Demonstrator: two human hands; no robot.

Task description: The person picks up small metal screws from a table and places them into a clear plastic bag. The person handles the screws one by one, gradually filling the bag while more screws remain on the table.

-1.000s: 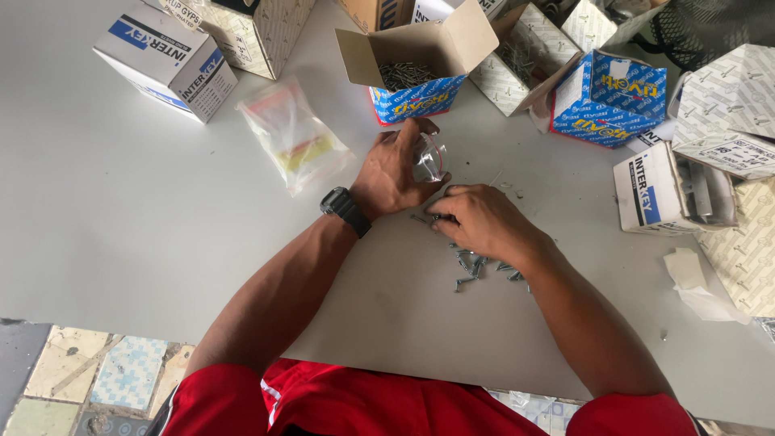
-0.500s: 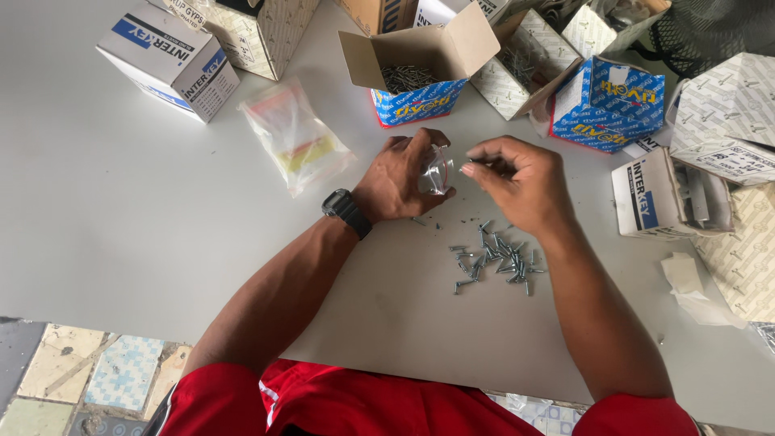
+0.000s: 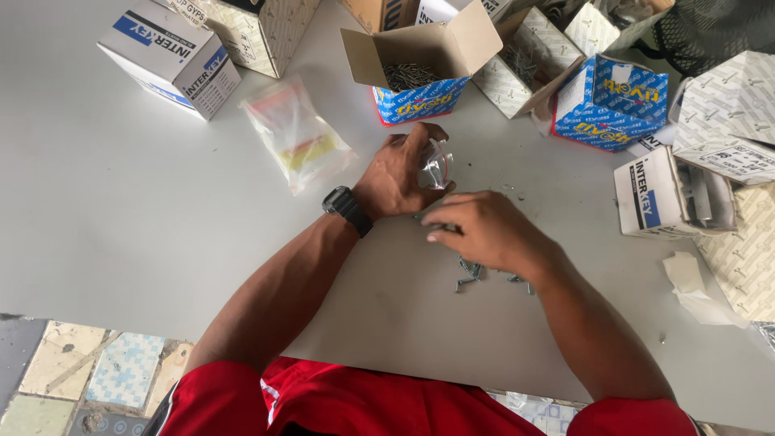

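My left hand (image 3: 400, 173), with a black watch at the wrist, holds a small clear plastic bag (image 3: 436, 164) upright on the white table (image 3: 121, 210). My right hand (image 3: 484, 230) lies palm down just below the bag, over a small pile of loose metal screws (image 3: 472, 274). Its fingers are curled over the pile; whether they pinch any screws is hidden. An open blue and red box of screws (image 3: 416, 81) stands just beyond the bag.
A stack of clear zip bags (image 3: 297, 137) lies to the left. White and blue cartons (image 3: 169, 56) stand at the back left, more patterned and blue boxes (image 3: 613, 97) at the back right, an open white box (image 3: 670, 198) at the right. The table's near edge meets tiled floor (image 3: 89, 371).
My right hand was raised at the bag's mouth half a second ago; it has come back down onto the screw pile. The left hand still holds the bag in place.
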